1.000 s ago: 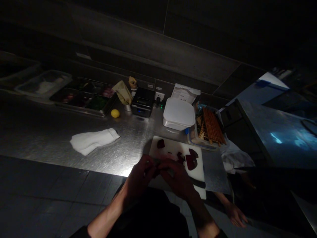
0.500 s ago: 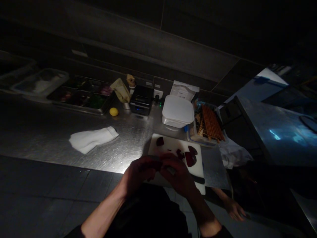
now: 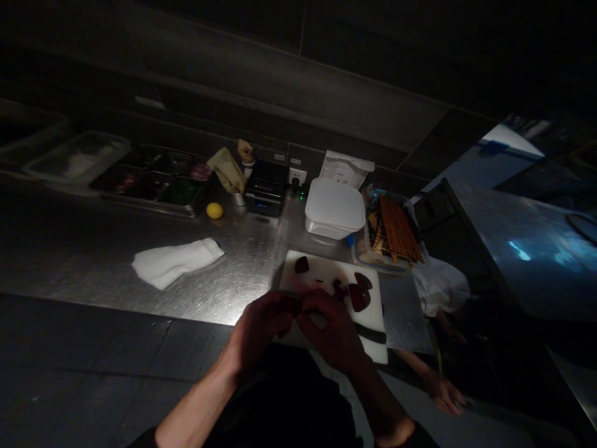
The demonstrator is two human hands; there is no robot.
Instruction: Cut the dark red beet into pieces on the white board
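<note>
Above the near edge of a white cutting board (image 3: 326,264), my left hand (image 3: 261,322) is closed around a dark red piece of beetroot (image 3: 291,305). My right hand (image 3: 332,330) meets it from the other side, its fingers pinched at the same piece; shadow hides the exact contact. Beetroot wedges (image 3: 359,298) and small cut bits (image 3: 339,288) lie on the board, with one more wedge (image 3: 302,265) at its far left. A knife's black handle (image 3: 371,334) rests on the right side of the board, beside my right hand.
A white cloth (image 3: 175,262) and a lemon (image 3: 214,210) lie to the left on the steel counter. Behind the board stand a lidded white tub (image 3: 334,208), a black device (image 3: 267,190) and a bin with a bamboo mat (image 3: 398,230). Another person's hand (image 3: 445,393) is at right.
Both hands stay over the board, with the fingers shifting slightly around the beetroot piece. The other person's arm at the right has moved a little. The board's contents look the same.
</note>
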